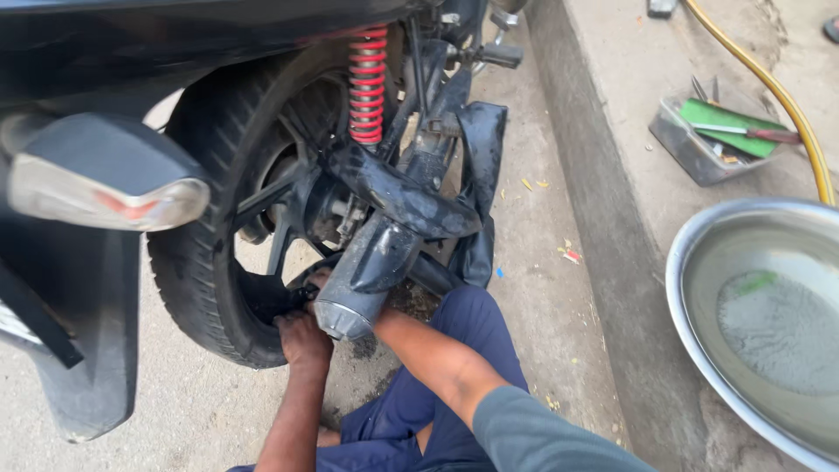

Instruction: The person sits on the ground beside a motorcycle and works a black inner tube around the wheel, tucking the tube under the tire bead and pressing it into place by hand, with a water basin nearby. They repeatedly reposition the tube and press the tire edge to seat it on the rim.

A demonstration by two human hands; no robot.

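Note:
A motorcycle's rear wheel (205, 262) with a black tyre stands in front of me, with a red coil shock absorber (368, 85) above it. A black and silver exhaust pipe (367, 275) points toward me. My left hand (303, 336) presses against the lower tyre, beside a dark rubber tube (266, 297) that sticks out of the wheel; its grip is unclear. My right hand (318, 281) reaches behind the exhaust toward the wheel and is mostly hidden. My knee in blue trousers (463, 319) rests on the ground.
A raised concrete kerb (603, 201) runs along the right. On it sit a large metal basin with water (760, 315), a small tray of tools (712, 135) and a yellow hose (786, 100). The tail light (105, 188) juts out at left.

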